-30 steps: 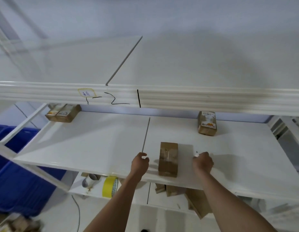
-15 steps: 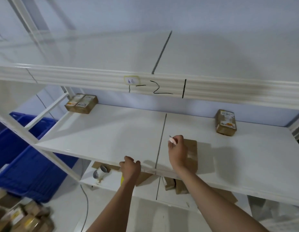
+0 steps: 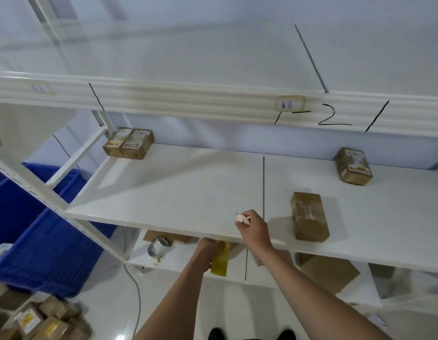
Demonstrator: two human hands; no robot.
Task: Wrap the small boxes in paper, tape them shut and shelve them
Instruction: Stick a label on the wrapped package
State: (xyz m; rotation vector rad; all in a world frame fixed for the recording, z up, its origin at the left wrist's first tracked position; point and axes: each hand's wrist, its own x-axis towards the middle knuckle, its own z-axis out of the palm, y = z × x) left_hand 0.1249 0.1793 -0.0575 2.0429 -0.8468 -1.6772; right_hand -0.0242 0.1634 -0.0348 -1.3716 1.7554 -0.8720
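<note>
The right hand (image 3: 253, 225) has come off the wrapped box (image 3: 308, 215), which now lies alone on the middle shelf (image 3: 188, 187) just right of that hand; half a second ago the hand lay on it. So this box looks shelved, and the next one is probably due. Going left to right: the left hand (image 3: 209, 246) reaches under the shelf edge, fingers curled round the yellow tape roll (image 3: 221, 262) on the lower shelf. The right hand, above and right of it, pinches a small pale tool (image 3: 242, 218). Counted on the middle shelf: one wrapped box, and three labelled boxes, two (image 3: 128, 144) far up-left of the hands, one (image 3: 354, 165) far up-right.
</note>
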